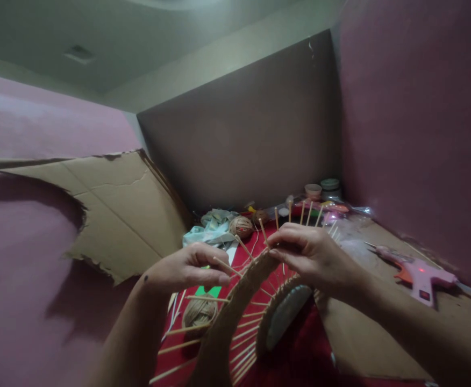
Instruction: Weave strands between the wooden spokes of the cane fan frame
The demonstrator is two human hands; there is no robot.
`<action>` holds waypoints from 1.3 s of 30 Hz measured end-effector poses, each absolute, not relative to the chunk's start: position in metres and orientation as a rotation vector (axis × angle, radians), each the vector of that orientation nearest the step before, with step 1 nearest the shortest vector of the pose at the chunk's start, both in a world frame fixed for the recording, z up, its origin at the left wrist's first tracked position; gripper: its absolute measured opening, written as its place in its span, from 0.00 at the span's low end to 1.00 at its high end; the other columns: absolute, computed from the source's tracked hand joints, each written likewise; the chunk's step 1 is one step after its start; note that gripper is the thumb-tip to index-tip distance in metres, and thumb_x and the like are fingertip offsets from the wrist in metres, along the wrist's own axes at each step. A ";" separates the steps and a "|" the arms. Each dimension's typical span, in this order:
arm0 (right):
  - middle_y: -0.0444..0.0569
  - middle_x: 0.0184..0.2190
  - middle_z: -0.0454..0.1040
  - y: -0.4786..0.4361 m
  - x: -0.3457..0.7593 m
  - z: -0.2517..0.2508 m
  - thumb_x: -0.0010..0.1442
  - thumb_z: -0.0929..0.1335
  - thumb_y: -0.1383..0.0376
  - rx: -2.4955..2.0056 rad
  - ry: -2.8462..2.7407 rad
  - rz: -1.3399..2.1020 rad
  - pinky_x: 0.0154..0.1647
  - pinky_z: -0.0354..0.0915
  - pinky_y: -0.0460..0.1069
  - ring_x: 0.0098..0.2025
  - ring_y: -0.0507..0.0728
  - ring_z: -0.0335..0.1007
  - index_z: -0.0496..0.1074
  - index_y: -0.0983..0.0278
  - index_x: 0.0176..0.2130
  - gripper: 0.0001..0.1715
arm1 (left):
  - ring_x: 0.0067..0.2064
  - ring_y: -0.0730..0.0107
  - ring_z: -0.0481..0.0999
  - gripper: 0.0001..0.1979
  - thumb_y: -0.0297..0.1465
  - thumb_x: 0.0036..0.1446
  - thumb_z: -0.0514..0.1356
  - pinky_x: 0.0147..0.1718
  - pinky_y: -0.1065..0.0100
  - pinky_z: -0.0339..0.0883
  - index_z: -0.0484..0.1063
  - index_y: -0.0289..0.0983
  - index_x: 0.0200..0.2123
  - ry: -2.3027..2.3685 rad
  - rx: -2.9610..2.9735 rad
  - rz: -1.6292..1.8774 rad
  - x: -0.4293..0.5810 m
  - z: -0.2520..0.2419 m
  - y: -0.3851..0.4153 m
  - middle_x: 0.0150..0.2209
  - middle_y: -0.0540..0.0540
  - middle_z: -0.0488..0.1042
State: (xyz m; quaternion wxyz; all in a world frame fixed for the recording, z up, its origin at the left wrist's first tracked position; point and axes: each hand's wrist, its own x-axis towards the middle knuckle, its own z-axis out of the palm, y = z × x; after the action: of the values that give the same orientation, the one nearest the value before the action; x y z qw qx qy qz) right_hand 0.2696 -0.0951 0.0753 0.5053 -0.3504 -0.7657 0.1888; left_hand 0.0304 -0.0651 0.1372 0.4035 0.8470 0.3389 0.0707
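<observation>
A curved brown band (235,306), seemingly cardboard wrapped in twine, arches over a red surface. Thin wooden sticks (245,338) run between it and a smaller inner arc (263,333), and their ends poke out past the outer edge. My right hand (314,255) pinches the band's upper part between thumb and fingers. On the other side, my left hand (197,266) is closed beside a protruding stick (227,266), its fingers curled; what they grip is hidden. A thin strand runs along the band's edge close to it. One twine ball (200,312) lies beneath my left hand.
At right, a pink glue gun (416,273) with a lit red light rests on cardboard (364,336). Behind are another twine ball (241,227), a pale blue cloth (211,227) and small tubs (330,187). A torn cardboard sheet (114,201) leans at left.
</observation>
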 end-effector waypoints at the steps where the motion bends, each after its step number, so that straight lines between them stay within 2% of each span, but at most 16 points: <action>1: 0.44 0.30 0.71 -0.095 0.270 0.074 0.55 0.67 0.70 -0.836 -1.867 0.426 0.31 0.63 0.45 0.31 0.48 0.67 0.74 0.64 0.33 0.05 | 0.25 0.77 0.60 0.07 0.30 0.51 0.60 0.24 0.73 0.56 0.74 0.33 0.26 0.815 2.154 0.180 0.032 0.136 -0.067 0.21 0.52 0.62; 5: 0.48 0.35 0.71 -0.102 0.268 0.068 0.54 0.67 0.71 -0.833 -1.819 0.101 0.33 0.65 0.47 0.34 0.51 0.68 0.72 0.66 0.37 0.08 | 0.28 0.75 0.65 0.05 0.28 0.52 0.60 0.28 0.72 0.60 0.76 0.35 0.28 0.722 2.197 0.237 0.032 0.132 -0.071 0.23 0.50 0.67; 9: 0.50 0.36 0.71 -0.118 0.259 0.064 0.55 0.65 0.74 -0.744 -1.708 -0.269 0.35 0.66 0.48 0.36 0.52 0.69 0.72 0.66 0.37 0.09 | 0.30 0.73 0.67 0.06 0.29 0.52 0.60 0.31 0.71 0.62 0.76 0.34 0.29 0.719 2.169 0.272 0.030 0.130 -0.073 0.26 0.48 0.70; 15: 0.52 0.38 0.75 -0.118 0.241 0.067 0.57 0.64 0.73 -0.709 -1.858 -0.119 0.34 0.67 0.47 0.37 0.53 0.72 0.68 0.70 0.45 0.14 | 0.30 0.74 0.67 0.05 0.28 0.52 0.60 0.32 0.71 0.63 0.75 0.33 0.28 0.729 2.091 0.320 0.028 0.128 -0.077 0.27 0.48 0.71; 20: 0.45 0.25 0.74 -0.111 0.235 0.066 0.56 0.65 0.71 -0.780 -1.839 0.139 0.27 0.64 0.45 0.25 0.50 0.69 0.70 0.68 0.38 0.07 | 0.29 0.74 0.66 0.07 0.30 0.52 0.60 0.29 0.71 0.62 0.75 0.33 0.29 0.750 2.131 0.297 0.023 0.129 -0.078 0.25 0.48 0.70; 25: 0.40 0.19 0.69 -0.111 0.235 0.074 0.54 0.66 0.72 -0.812 -1.806 0.397 0.22 0.59 0.42 0.21 0.46 0.62 0.72 0.65 0.29 0.05 | 0.27 0.73 0.67 0.09 0.34 0.53 0.59 0.27 0.71 0.62 0.76 0.34 0.30 0.753 2.205 0.293 0.008 0.134 -0.078 0.25 0.47 0.70; 31: 0.39 0.18 0.67 -0.110 0.235 0.081 0.53 0.66 0.73 -0.868 -1.815 0.446 0.22 0.57 0.42 0.21 0.46 0.60 0.71 0.65 0.26 0.07 | 0.23 0.75 0.63 0.11 0.37 0.52 0.59 0.22 0.71 0.58 0.75 0.35 0.25 0.799 2.199 0.602 -0.006 0.142 -0.094 0.20 0.49 0.65; 36: 0.39 0.18 0.67 -0.110 0.236 0.079 0.53 0.66 0.73 -0.884 -1.828 0.424 0.22 0.56 0.42 0.21 0.46 0.59 0.71 0.65 0.26 0.07 | 0.25 0.74 0.67 0.04 0.29 0.53 0.60 0.24 0.73 0.60 0.75 0.37 0.30 0.974 2.453 0.734 -0.005 0.150 -0.120 0.23 0.49 0.70; 39: 0.39 0.17 0.66 -0.110 0.236 0.077 0.54 0.66 0.71 -0.897 -1.823 0.435 0.21 0.55 0.42 0.20 0.46 0.58 0.71 0.64 0.26 0.07 | 0.24 0.75 0.67 0.05 0.26 0.51 0.62 0.22 0.73 0.60 0.75 0.38 0.33 0.970 2.653 0.740 -0.004 0.150 -0.131 0.23 0.50 0.71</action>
State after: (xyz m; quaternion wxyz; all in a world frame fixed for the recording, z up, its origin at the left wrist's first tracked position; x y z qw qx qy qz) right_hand 0.2355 -0.1099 0.0770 0.5071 -0.3722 -0.7562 0.1804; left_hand -0.0044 -0.1311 0.1497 0.1104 0.9029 0.3303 0.2518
